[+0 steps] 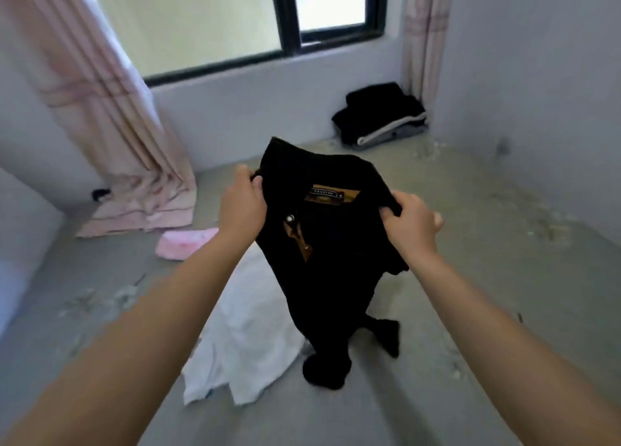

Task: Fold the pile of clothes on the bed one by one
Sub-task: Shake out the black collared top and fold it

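Because it hangs limp from two pinched points, the black shirt at the centre of the frame looks soft and light, likely to sag and twist unless spread flat before folding. The left hand pinches one shoulder beside the collar, thumb and fingers curled on the cloth; the right hand grips the other shoulder the same way. Those shoulder seams seem the best hold, since the collar keeps some stiffness between them. Its hem trails down and bunches on the grey bed at lower centre. The fabric is matte and dark, with a tan lining and a small label inside the neck (a pale button shows on the placket). A crumpled white garment lies just left of it, thin and wrinkled. A folded dark stack sits in the upper right corner by the wall.
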